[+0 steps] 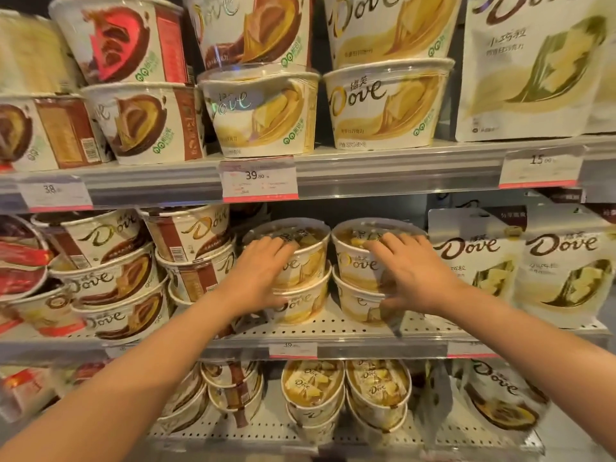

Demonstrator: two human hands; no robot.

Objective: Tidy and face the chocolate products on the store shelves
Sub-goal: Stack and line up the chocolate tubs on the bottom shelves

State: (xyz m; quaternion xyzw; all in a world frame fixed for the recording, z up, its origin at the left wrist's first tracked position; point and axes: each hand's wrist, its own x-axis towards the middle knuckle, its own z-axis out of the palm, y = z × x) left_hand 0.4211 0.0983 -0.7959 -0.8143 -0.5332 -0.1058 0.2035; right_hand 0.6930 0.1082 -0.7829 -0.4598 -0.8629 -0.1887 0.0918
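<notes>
On the middle shelf (333,325) stand two stacks of yellow-and-white Dove chocolate tubs, two tubs high. My left hand (263,268) grips the top tub of the left stack (306,258), fingers over its clear lid and thumb low near the tub beneath (300,305). The top tub of the right stack (353,261) is held by my right hand (410,271), fingers spread across the lid, thumb down at the lower tub (356,301). Both stacks sit back from the shelf's front edge.
Brown Dove tubs (113,281) lean in untidy stacks to the left. White Dove pouches (563,271) stand to the right. More tubs fill the upper shelf (386,105) and the lower shelf (313,388). Price tags (260,180) hang on the shelf rails.
</notes>
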